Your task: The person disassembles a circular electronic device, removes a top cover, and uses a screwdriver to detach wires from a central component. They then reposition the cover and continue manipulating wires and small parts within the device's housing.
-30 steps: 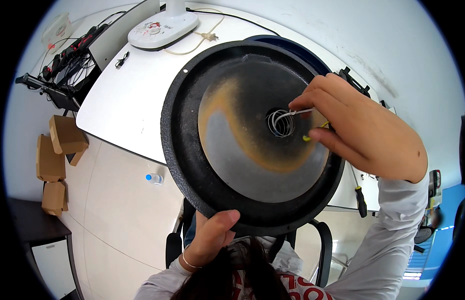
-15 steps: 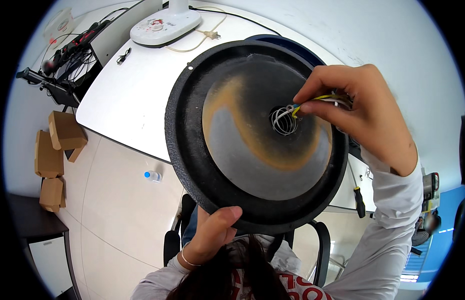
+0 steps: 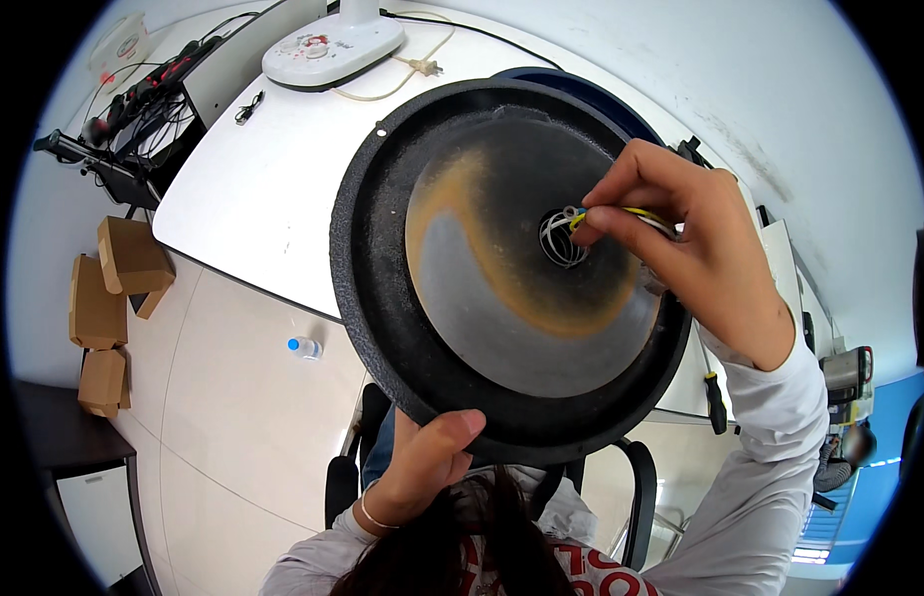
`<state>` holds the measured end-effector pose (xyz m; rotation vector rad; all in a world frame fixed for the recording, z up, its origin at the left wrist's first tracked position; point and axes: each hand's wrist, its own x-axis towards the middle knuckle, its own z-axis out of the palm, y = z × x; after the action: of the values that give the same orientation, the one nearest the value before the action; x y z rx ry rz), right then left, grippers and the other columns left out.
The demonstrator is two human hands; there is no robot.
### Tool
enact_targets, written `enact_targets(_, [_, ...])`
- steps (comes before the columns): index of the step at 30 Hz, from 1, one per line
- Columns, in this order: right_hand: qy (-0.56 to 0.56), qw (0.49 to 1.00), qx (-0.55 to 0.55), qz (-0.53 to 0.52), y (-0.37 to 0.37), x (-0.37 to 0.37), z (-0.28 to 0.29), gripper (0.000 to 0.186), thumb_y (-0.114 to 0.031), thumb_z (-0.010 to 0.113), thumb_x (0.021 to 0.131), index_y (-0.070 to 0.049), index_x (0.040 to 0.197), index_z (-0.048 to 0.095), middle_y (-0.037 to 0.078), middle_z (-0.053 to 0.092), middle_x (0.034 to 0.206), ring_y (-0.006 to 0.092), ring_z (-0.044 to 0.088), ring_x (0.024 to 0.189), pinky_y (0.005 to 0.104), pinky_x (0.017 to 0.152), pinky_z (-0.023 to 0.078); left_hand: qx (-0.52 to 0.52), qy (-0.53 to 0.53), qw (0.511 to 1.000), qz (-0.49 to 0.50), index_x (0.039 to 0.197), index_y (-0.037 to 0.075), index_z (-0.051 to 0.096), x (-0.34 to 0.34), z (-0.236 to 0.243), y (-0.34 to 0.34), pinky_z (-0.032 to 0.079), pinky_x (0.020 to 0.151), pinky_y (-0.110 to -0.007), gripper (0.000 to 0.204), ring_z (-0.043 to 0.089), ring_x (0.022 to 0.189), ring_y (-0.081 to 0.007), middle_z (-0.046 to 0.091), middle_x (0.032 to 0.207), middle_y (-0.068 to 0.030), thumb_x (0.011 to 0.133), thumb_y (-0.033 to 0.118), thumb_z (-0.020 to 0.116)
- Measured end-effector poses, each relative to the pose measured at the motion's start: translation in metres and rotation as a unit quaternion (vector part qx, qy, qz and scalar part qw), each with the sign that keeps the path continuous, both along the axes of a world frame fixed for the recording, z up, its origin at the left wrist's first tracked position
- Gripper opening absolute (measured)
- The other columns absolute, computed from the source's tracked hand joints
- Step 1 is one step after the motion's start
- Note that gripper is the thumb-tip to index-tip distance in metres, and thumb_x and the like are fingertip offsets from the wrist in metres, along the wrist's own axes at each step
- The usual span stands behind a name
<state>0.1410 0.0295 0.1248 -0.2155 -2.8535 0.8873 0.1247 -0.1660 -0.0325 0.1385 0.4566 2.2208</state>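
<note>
A round black metal pan-like plate [image 3: 462, 387] with a raised, brown-stained grey disc is tilted toward me over the table's front edge. My left hand [image 3: 422, 462] is closed on its near rim, thumb on top and fingers hidden beneath. A coiled spring [image 3: 559, 248] shows in the hole of the disc. Over that hole, my right hand [image 3: 670, 214] pinches a bundle of thin wires [image 3: 636, 211], yellow, white and blue, between thumb and forefinger. A small ring terminal [image 3: 570, 212] sticks out past the fingertips.
On the white table [image 3: 258, 189] stand a white appliance base [image 3: 333, 50] and a plug [image 3: 425, 67]. A dark blue round rim shows behind the plate. A screwdriver [image 3: 715, 399] lies at the right edge. Cardboard boxes [image 3: 129, 256] and a bottle [image 3: 304, 348] are on the floor.
My right hand has come lower and slightly left, bringing the wires closer to the hole. The left hand and the plate have hardly moved.
</note>
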Motion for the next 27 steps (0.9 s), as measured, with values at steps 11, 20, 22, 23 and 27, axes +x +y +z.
enact_targets(11, [0.047, 0.981, 0.178, 0.060, 0.005, -0.005, -0.003, 0.006, 0.001, 0.058, 0.080, 0.000, 0.085, 0.055, 0.010, 0.064, 0.071, 0.0200, 0.062, 0.064, 0.0259, 0.061, 0.047, 0.009, -0.001, 1.000, 0.006, 0.132, -0.003, 0.032, 0.001, -0.004, 0.001, 0.038, 0.100, -0.037, 0.066, 0.047, 0.118, -0.0260, 0.047, 0.127, -0.0158, 0.070, 0.000, 0.055])
enact_targets(20, [0.015, 0.984, 0.168, 0.052, 0.004, -0.012, -0.003, 0.005, 0.000, 0.059, 0.081, 0.000, 0.085, 0.056, 0.011, 0.065, 0.073, 0.0220, 0.066, 0.071, 0.0262, 0.063, 0.049, 0.004, 0.029, 1.000, 0.006, 0.135, -0.002, 0.029, 0.002, -0.005, 0.005, 0.036, 0.102, -0.036, 0.069, 0.045, 0.121, -0.0251, 0.045, 0.130, -0.0149, 0.071, -0.001, 0.055])
enact_targets(22, [0.023, 0.986, 0.159, 0.055, 0.006, -0.013, -0.006, 0.006, -0.001, 0.058, 0.081, -0.001, 0.087, 0.057, 0.010, 0.065, 0.073, 0.0207, 0.067, 0.071, 0.0262, 0.062, 0.048, 0.001, 0.034, 0.999, 0.003, 0.135, -0.002, 0.028, 0.002, -0.005, 0.005, 0.036, 0.102, -0.036, 0.069, 0.044, 0.122, -0.0251, 0.045, 0.130, -0.0147, 0.071, -0.001, 0.054])
enact_targets(23, [0.029, 0.988, 0.144, 0.053, 0.007, -0.013, -0.010, 0.006, -0.001, 0.058, 0.082, -0.001, 0.087, 0.057, 0.010, 0.065, 0.073, 0.0197, 0.066, 0.070, 0.0261, 0.061, 0.048, 0.002, 0.032, 0.999, -0.002, 0.136, -0.002, 0.028, 0.002, -0.005, 0.005, 0.035, 0.102, -0.036, 0.069, 0.044, 0.122, -0.0251, 0.045, 0.130, -0.0146, 0.071, -0.001, 0.053])
enact_targets(27, [0.014, 0.993, 0.111, 0.049, 0.007, -0.010, -0.013, 0.007, -0.002, 0.059, 0.081, -0.001, 0.089, 0.058, 0.008, 0.065, 0.075, 0.0160, 0.063, 0.067, 0.0254, 0.057, 0.046, -0.014, 0.028, 1.000, -0.002, 0.136, -0.002, 0.028, 0.002, -0.003, 0.005, 0.035, 0.103, -0.036, 0.070, 0.044, 0.122, -0.0254, 0.045, 0.130, -0.0146, 0.070, -0.002, 0.052])
